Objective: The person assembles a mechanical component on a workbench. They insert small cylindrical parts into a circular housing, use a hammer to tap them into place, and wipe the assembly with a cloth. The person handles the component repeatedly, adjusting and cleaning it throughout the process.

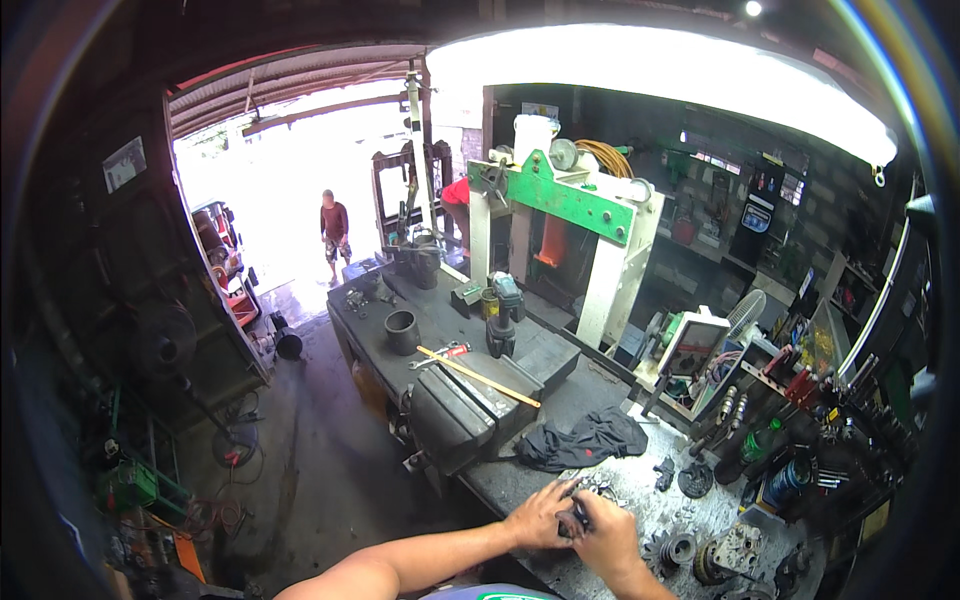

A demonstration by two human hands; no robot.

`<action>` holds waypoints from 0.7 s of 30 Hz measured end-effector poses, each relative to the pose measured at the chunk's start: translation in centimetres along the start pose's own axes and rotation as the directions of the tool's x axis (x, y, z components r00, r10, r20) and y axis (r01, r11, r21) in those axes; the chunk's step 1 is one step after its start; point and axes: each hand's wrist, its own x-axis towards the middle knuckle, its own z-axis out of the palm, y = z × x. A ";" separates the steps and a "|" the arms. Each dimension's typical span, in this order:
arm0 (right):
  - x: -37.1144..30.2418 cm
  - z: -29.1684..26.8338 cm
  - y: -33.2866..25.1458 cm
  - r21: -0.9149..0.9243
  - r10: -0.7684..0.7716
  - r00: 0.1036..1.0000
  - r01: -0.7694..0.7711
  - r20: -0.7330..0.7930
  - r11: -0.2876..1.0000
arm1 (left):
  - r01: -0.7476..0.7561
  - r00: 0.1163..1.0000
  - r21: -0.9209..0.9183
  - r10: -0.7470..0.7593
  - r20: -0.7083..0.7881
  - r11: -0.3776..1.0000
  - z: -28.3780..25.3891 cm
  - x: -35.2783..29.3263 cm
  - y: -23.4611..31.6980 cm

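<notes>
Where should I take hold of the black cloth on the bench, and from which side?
Pinch a raised fold near the middle of the black cloth, probably from above on the near side. It lies crumpled, with no rigid handle, its near edge toward the left hand and right hand. Both hold a small dark part, so one probably needs freeing first.

dark part (574,520) partly hidden between left hand (540,515) and right hand (608,532), kind unclear, right forearm (642,582) cropped below

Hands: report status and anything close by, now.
Left hand and right hand together on small dark part, partly hidden. Dark cloth just beyond. Metal parts to the right.
</notes>
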 end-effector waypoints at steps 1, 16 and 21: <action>-0.4 0.4 0.4 -0.038 0.047 0.999 -0.046 0.027 0.998 | 0.017 1.000 0.065 -0.018 0.005 0.998 0.0 -0.4 0.6; -4.0 6.3 3.2 0.526 0.192 0.817 0.152 -0.543 0.837 | 0.096 0.995 0.046 -0.094 -0.043 0.994 0.3 -0.1 1.9; 1.6 3.6 9.9 0.900 -0.398 0.842 -0.209 0.364 0.381 | -0.123 0.991 0.022 0.122 0.046 0.992 0.2 0.4 -0.7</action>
